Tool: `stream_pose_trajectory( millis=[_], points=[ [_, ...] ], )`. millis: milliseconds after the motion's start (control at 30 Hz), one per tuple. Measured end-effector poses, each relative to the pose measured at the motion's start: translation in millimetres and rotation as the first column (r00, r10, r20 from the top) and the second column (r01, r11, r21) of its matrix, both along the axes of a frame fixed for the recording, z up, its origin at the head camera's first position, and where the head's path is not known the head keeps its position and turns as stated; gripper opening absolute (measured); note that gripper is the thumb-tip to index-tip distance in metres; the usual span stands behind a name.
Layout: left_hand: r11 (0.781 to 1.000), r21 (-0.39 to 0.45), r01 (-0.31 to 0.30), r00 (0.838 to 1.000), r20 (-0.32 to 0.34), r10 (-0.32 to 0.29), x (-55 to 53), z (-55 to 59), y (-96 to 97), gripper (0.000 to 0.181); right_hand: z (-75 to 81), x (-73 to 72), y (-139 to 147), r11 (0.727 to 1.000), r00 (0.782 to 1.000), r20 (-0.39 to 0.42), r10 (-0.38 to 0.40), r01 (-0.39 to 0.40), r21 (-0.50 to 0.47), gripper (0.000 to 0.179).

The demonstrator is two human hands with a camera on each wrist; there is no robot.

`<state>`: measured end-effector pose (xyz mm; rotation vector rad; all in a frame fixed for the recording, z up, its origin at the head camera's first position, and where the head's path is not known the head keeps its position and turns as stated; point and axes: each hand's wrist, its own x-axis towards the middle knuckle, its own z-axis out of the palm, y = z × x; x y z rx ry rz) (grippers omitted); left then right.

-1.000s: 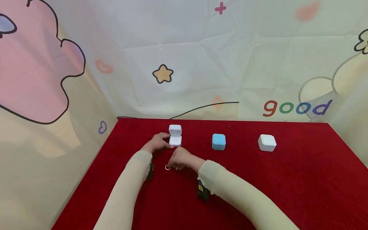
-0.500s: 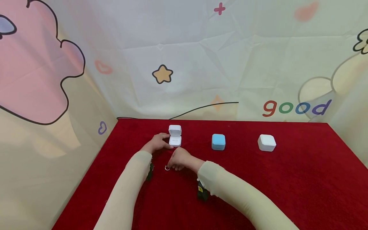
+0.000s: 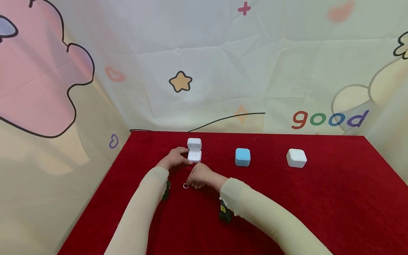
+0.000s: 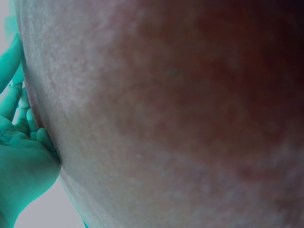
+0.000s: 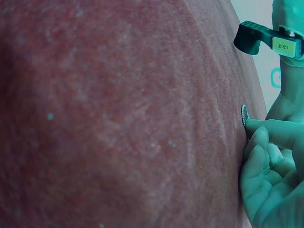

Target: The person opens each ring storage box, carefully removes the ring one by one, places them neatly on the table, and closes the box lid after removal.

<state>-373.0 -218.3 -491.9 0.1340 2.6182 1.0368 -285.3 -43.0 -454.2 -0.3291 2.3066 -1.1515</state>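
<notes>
There it was: the right hand (image 3: pixel 199 173) pinched the small silvery ring (image 3: pixel 185 188) low by the plush red cloth (image 3: pixel 185 223); the left hand's (image 3: pixel 174 158) loosely extended fingers touched the lid-raised white square box (image 3: pixel 194 156) just beyond. A light, steady pinch seemed wisest.

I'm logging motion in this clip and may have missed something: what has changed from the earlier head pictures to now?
Nothing visibly, beyond a slight shift of the whole head view. The right hand stays with its fingertips at the silver ring, the left hand at the open white ring box; the closed blue box and closed white box stand where they were.
</notes>
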Motion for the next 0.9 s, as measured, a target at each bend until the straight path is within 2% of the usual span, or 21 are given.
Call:
stream_pose_trajectory(
  millis=[33, 100, 267, 433, 567, 767, 900],
  points=[
    [1.0, -0.012, 0.002, 1.0, -0.012, -0.003, -4.3, -4.8, -1.0, 0.072, 0.4, -0.1, 0.2, 1.0, 1.0, 0.003, 0.0, 0.0, -0.001, 0.014],
    [1.0, -0.014, 0.001, 1.0, -0.012, -0.001, -4.4, -4.2, -0.6, 0.073, 1.1, 0.0, 0.6, 1.0, 1.0, 0.007, 0.0, 0.0, -0.003, 0.015],
    [0.999, 0.022, -0.033, 0.999, 0.025, 0.033, 13.5, 16.7, 8.5, 0.068, 1.8, 0.5, 1.7, 1.0, 1.0, 0.011, 0.015, -0.015, -0.019, 0.012],
    [0.999, 0.034, -0.03, 1.0, -0.005, 0.03, 22.9, 23.5, 12.1, 0.068, 3.9, 0.5, 3.1, 0.998, 0.999, 0.045, 0.015, -0.012, -0.055, 0.013],
    [0.998, 0.048, -0.031, 0.999, -0.007, 0.032, 22.6, 23.6, 12.0, 0.067, 6.2, 0.1, 4.6, 0.997, 0.997, 0.079, 0.007, -0.001, -0.076, 0.014],
    [0.999, 0.035, -0.03, 1.0, 0.002, 0.029, 21.1, 24.3, 12.5, 0.067, 6.9, -1.3, 7.2, 0.997, 0.997, 0.076, 0.002, 0.004, -0.078, 0.015],
    [0.999, 0.039, -0.022, 1.0, 0.019, 0.022, 13.7, 17.4, 8.9, 0.07, 9.4, -2.0, 9.3, 0.997, 0.997, 0.078, 0.006, -0.001, -0.076, 0.017]
  ],
)
